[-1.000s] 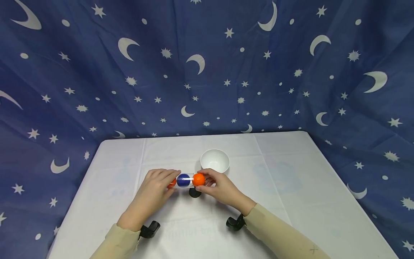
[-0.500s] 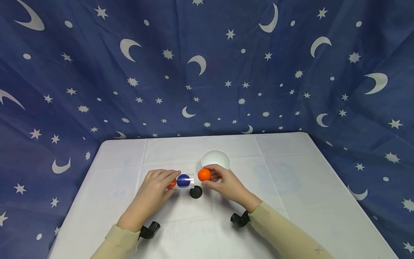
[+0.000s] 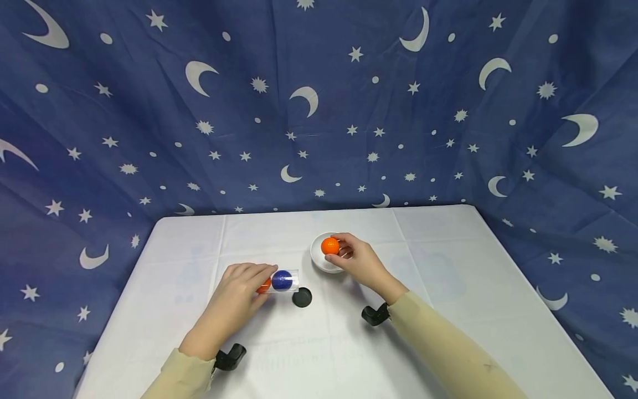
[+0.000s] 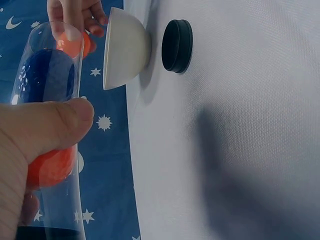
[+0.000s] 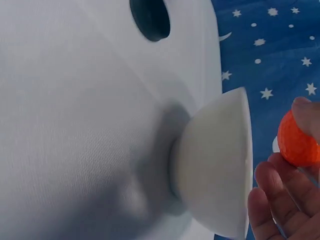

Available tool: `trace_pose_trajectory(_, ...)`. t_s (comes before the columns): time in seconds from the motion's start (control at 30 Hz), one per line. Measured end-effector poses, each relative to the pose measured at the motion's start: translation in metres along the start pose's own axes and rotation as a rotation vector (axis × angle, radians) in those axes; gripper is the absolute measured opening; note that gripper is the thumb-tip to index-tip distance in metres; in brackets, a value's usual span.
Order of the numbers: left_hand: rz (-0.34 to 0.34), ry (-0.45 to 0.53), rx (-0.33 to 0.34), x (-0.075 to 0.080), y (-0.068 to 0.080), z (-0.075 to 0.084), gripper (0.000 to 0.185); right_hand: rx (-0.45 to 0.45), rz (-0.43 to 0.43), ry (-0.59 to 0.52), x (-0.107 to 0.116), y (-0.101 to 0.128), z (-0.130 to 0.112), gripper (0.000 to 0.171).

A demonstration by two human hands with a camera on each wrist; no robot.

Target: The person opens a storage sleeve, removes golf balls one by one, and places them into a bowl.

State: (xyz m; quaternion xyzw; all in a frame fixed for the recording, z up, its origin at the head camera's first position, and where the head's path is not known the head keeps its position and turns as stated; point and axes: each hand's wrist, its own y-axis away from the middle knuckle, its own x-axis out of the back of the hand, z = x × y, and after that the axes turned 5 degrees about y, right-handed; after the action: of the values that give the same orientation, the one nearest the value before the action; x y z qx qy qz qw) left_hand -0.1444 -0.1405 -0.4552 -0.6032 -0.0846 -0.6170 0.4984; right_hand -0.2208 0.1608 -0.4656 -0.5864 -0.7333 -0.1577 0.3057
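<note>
Left hand [image 3: 234, 299]: grip closed round a clear tube [image 3: 285, 281] lying on its side left of the bowl [image 3: 319, 259], long axis running left to right, open end toward the bowl; a blue ball [image 3: 282, 280] and an orange one inside. Black cap [image 3: 301, 297]: on the table [image 3: 448, 288], just left of and nearer than the bowl. Right hand [image 3: 360, 261]: grip pinching an orange ball [image 3: 330, 245] directly over the bowl.

There are two orange balls [image 3: 330, 245] [image 3: 264, 285], one blue ball [image 3: 281, 280], one clear tube [image 3: 285, 280], one white bowl [image 3: 321, 261], one black cap [image 3: 301, 297] and two hands [image 3: 234, 296] [image 3: 361, 261].
</note>
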Motion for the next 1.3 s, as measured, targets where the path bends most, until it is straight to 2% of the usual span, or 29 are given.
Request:
trace_pose_trajectory(0.23,0.008,0.01,0.003,0.003,0.001,0.001,0.057,-0.015,-0.001,0.153,-0.01,-0.014,0.008,0.05)
trace_pose_trajectory(0.67,0.021,0.012,0.003,0.003,0.005,0.0,0.057,-0.035,-0.006,0.351,-0.029,-0.022,0.005,0.048)
trace_pose_trajectory(0.9,0.031,0.014,-0.003,0.003,0.007,-0.003,0.056,-0.005,-0.007,0.409,-0.034,-0.025,0.005,0.04)
trace_pose_trajectory(1.1,0.026,0.014,0.005,0.002,0.009,-0.004,0.056,0.019,-0.02,0.402,-0.033,-0.026,0.0,0.034)
trace_pose_trajectory(1.3,0.008,0.016,0.021,0.001,0.01,-0.004,0.056,-0.011,-0.04,0.379,-0.031,-0.027,-0.001,0.043)
